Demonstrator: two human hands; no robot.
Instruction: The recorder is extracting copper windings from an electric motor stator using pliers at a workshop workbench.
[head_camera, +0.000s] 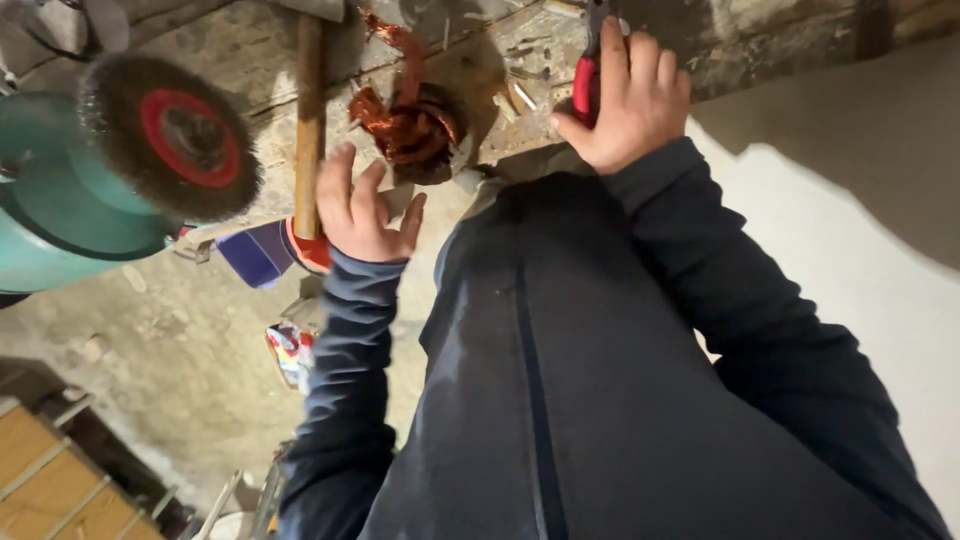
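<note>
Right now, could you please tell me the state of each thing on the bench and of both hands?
Left hand: open, fingers spread, by the hammer handle, holding nothing.
Right hand: closed on the red-handled pliers.
Copper winding: partly pulled loose, strands sticking up.
Hammer: lying on the workbench.
Wire wheel: mounted on the green grinder; spinning cannot be told.

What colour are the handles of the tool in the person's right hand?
Red, as far as they show inside the right hand; the tool's handles appear only in the head view.
</note>
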